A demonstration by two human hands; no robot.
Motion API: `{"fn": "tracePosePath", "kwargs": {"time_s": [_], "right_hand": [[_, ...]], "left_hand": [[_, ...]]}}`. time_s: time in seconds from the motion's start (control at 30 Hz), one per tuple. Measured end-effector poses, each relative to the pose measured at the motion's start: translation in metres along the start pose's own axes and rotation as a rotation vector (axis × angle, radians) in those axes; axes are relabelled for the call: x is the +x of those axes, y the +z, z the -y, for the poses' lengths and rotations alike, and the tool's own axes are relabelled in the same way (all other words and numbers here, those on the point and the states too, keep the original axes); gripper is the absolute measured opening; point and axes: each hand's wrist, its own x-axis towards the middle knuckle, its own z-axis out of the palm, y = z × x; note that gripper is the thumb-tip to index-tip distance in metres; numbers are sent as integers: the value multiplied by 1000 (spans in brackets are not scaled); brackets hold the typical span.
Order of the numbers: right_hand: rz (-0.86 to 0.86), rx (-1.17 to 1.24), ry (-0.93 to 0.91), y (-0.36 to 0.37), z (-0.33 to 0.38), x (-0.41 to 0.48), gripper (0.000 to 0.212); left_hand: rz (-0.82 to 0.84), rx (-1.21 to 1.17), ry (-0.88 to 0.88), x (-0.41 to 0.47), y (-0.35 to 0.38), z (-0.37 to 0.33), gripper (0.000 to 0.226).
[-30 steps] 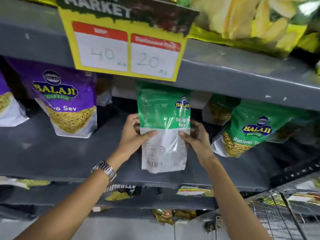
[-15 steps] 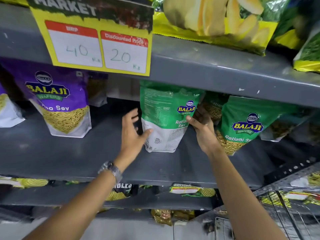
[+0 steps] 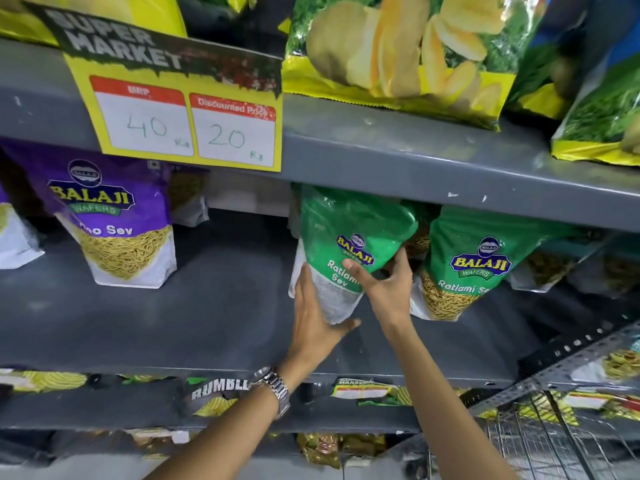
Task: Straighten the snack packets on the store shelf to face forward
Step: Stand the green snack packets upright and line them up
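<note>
A green Ratlami Sev packet [image 3: 349, 237] stands tilted on the grey middle shelf [image 3: 207, 323], half turned so its logo shows on the right part. My left hand [image 3: 313, 317] cups its lower left side and bottom. My right hand [image 3: 384, 285] grips its right edge, thumb across the front. A second green Ratlami Sev packet [image 3: 474, 261] stands just to the right, facing forward. A purple Sev packet [image 3: 114, 220] stands facing forward at the left.
A yellow price sign [image 3: 187, 112] hangs from the shelf above. Large chip bags [image 3: 398, 53] sit on the upper shelf. More green packets [image 3: 554, 268] lie behind at the right. A wire basket [image 3: 540, 441] is at lower right; lower shelves hold more packets.
The green packet has been turned from its back side toward its front and moved deeper onto the shelf. My left hand slid under its bottom; my right hand shifted along its right edge.
</note>
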Motion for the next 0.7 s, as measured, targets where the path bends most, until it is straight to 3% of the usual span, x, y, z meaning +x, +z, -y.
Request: {"fn": "tracePosePath", "kwargs": {"time_s": [0.27,0.43,0.57,0.7], "right_hand": [[172,117,107,-33,-8,-2,39],[102,20,119,-44,-24,34,72],[97,32,125,-30,-25,51,83],[202,25,165,-22,-29,56,93]], "left_hand": [[-16,-30,-27,31,-3,2,111],[-4,116,92,43,-18,10,102],[112,167,0,61,-37,10,103],[248,115,-78,81,-66,16,95]]}}
